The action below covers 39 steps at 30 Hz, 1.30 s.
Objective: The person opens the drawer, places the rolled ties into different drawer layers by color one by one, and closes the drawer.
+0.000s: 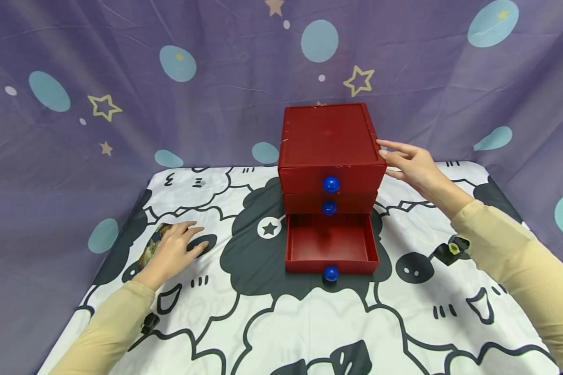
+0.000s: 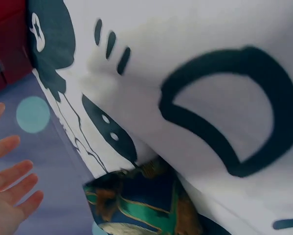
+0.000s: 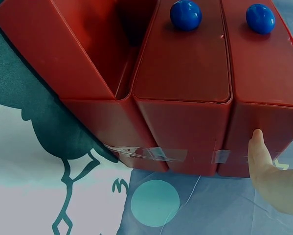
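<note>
A red three-drawer cabinet (image 1: pixel 330 135) with blue round knobs stands at the back of the table. Its bottom drawer (image 1: pixel 328 245) is pulled out and bare inside; the two upper drawers are closed. My right hand (image 1: pixel 410 166) touches the cabinet's right side near the top with extended fingers, also seen against the side wall in the right wrist view. At the left, my left hand (image 1: pixel 171 252) hovers with spread, relaxed fingers beside a dark patterned cloth (image 2: pixel 141 200) with green and brown figures. The hand partly hides that cloth in the head view.
A white tablecloth (image 1: pixel 244 333) with black cartoon sheep covers the table. Behind it hangs a purple curtain (image 1: pixel 225 104) with stars and blue dots. Clear tape (image 3: pixel 161 153) runs along the cabinet's side.
</note>
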### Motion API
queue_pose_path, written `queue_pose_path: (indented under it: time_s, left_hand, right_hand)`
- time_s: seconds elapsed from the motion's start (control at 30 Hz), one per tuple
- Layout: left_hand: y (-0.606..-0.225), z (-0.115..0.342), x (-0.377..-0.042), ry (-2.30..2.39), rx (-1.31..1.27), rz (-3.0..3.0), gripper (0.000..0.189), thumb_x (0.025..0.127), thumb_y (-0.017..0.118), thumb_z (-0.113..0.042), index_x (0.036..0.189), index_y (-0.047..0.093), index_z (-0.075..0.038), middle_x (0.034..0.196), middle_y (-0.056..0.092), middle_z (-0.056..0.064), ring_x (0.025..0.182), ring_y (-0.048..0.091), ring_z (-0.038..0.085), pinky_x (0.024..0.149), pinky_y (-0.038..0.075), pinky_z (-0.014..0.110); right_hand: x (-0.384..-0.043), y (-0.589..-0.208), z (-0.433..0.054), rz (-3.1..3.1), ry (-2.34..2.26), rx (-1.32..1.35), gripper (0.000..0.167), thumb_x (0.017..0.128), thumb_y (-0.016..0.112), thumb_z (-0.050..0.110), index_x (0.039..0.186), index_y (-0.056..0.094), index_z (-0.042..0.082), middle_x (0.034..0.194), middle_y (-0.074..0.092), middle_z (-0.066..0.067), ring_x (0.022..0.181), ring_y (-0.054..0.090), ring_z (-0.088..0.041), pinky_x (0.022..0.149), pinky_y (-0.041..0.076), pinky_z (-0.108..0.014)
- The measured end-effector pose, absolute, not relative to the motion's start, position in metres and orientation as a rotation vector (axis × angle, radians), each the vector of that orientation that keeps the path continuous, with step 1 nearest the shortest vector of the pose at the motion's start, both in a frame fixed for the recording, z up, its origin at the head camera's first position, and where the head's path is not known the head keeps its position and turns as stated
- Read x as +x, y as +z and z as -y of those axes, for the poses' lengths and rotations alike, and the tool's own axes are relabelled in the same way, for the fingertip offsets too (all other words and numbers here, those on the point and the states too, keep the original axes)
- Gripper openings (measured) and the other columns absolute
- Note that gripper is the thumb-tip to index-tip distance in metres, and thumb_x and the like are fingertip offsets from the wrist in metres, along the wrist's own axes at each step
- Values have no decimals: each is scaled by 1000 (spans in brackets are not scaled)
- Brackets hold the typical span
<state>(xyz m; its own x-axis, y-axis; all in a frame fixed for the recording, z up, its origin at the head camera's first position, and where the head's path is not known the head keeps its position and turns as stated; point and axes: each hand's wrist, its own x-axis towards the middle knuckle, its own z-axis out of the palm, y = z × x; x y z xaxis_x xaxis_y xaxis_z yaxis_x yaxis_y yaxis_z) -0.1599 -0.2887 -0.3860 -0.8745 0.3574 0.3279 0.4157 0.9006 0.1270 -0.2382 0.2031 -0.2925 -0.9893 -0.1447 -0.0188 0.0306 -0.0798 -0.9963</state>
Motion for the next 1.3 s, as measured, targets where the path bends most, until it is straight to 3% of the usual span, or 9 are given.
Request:
queue_pose_path:
  time_s: [0.23,0.5,0.8,1.3]
  left_hand:
    - [-389,304,-162,-278,-494,2787,40,79,65,-25,107,59,3,114,48,25,106,42,40,93,27,52]
    - [-392,318,-164,-291,-427,2854,43,82,61,-26,113,55,3,118,42,28,109,38,42,88,28,56]
    - [-393,331,-165,-339,-395,2868,40,83,60,-19,115,53,2,119,40,31,107,37,48,87,25,60]
    - [-398,357,-166,-352,-207,3031,45,93,42,-27,126,39,4,126,28,33,111,27,55,87,20,64]
  right_hand:
    - [-238,-292,-204,-2041,-2218,-125,49,79,66,20,125,52,12,102,56,1,94,56,-7,72,49,-20]
    - [-238,-293,-204,-2000,-2260,-152,44,80,65,16,122,54,11,95,61,2,93,57,-9,72,49,-20]
    - [-238,-294,-204,-2019,-2246,-140,45,80,65,18,123,54,12,101,58,1,93,57,-8,73,48,-20]
    - [-239,-294,-203,-2013,-2250,-134,44,80,65,18,122,55,13,99,59,2,92,57,-8,72,49,-20]
